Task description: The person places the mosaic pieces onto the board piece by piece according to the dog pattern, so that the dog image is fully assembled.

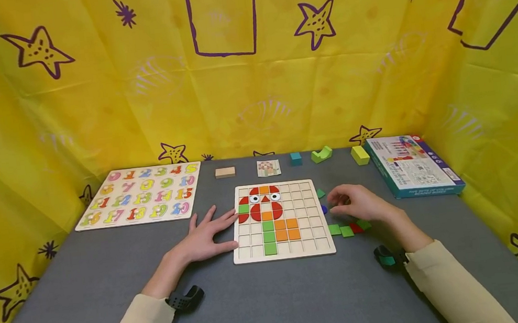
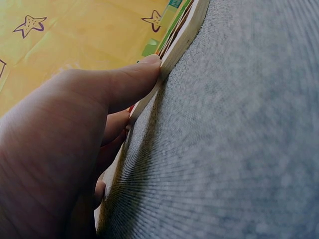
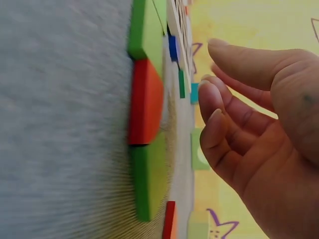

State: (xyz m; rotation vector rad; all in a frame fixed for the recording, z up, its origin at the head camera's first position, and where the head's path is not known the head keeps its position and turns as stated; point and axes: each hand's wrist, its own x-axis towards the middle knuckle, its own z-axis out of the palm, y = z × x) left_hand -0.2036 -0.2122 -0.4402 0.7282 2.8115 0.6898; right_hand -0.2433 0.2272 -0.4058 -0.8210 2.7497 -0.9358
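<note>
A: Largest item?
B: Grid board (image 1: 284, 253), part-filled with coloured tiles; left hand (image 1: 207, 236) flat, fingers pressing its left edge.

A: Next?
B: Right hand (image 1: 360, 205), fingers loosely curled, holding nothing, above the loose tiles (image 1: 347, 229) just right of the board.

A: Risk?
B: Likely a careless sweep scattering those tiles.
</note>
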